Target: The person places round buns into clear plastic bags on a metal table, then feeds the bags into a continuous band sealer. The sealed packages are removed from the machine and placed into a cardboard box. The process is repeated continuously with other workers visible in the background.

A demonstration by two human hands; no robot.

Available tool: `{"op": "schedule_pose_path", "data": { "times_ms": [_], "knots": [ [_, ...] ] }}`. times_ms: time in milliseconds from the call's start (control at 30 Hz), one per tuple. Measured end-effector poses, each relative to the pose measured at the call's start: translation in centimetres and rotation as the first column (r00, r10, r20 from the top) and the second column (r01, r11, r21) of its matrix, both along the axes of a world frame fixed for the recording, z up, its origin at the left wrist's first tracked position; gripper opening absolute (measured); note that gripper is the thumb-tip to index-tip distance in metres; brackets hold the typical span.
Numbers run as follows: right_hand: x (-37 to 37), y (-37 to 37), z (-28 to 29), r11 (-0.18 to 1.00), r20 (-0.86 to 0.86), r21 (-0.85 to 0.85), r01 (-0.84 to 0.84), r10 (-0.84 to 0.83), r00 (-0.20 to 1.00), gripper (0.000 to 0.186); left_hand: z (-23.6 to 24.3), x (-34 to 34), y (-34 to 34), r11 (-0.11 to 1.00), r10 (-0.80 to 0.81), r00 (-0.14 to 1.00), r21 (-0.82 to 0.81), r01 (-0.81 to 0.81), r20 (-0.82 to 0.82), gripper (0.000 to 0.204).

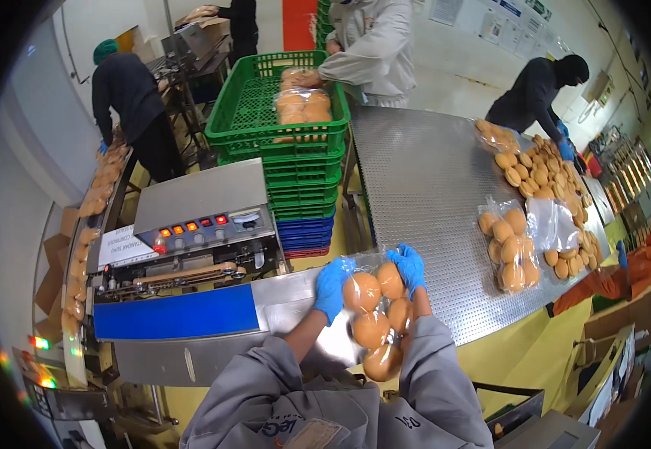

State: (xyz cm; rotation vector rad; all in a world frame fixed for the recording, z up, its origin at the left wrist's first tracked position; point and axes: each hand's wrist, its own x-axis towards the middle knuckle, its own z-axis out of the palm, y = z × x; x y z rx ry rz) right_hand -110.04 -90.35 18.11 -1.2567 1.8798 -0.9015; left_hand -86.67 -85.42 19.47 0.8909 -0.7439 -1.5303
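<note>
A clear plastic bag of round golden buns [371,329] hangs between my hands over the metal ledge at the table's near corner. My left hand [330,288], in a blue glove, grips the bag's upper left corner. At the upper right corner, my right hand [408,267], gloved too, pinches the film. Several buns show through the plastic below my fingers. Left of the bag are a smooth metal plate [284,295] and the blue conveyor belt [175,312] of a bag sealing machine [202,202] with lit orange and red switches.
Filled bun bags [512,254] and piled loose buns [542,176] lie on the perforated metal table [423,194]. Stacked green crates [280,133] stand ahead, where a person in white reaches into the top one. A bun conveyor [89,239] runs at far left. Other people work nearby.
</note>
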Motion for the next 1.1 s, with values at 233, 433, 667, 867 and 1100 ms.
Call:
{"op": "schedule_pose_path", "data": {
  "times_ms": [233,433,667,867,1100],
  "knots": [
    [8.8,-0.5,-4.1,0.776,0.38,0.035,-0.63,0.572,0.727,0.023,0.7,11.7,-0.3,0.938,0.34,0.914,-0.154,-0.312,0.219,0.018],
    [11.5,-3.4,-3.9,0.91,0.725,0.067,-0.41,0.238,0.646,0.017,-9.9,19.1,1.3,0.868,0.454,0.855,0.093,-0.488,0.252,0.014],
    [15.6,-0.8,-2.6,0.647,-0.336,-0.148,-0.748,0.678,0.654,0.027,-5.0,18.5,3.3,0.916,0.261,0.899,0.203,-0.345,0.352,0.021],
    [17.3,-0.9,3.9,0.385,0.334,0.029,-0.922,0.866,0.372,0.028,-5.6,19.2,3.6,0.928,0.233,0.928,0.219,-0.301,0.29,0.027],
    [18.3,-2.9,-1.2,0.838,-0.356,-0.45,-0.31,0.15,0.922,0.033,-8.3,18.8,3.1,0.888,0.393,0.881,0.139,-0.437,0.262,0.023]
  ]
}}
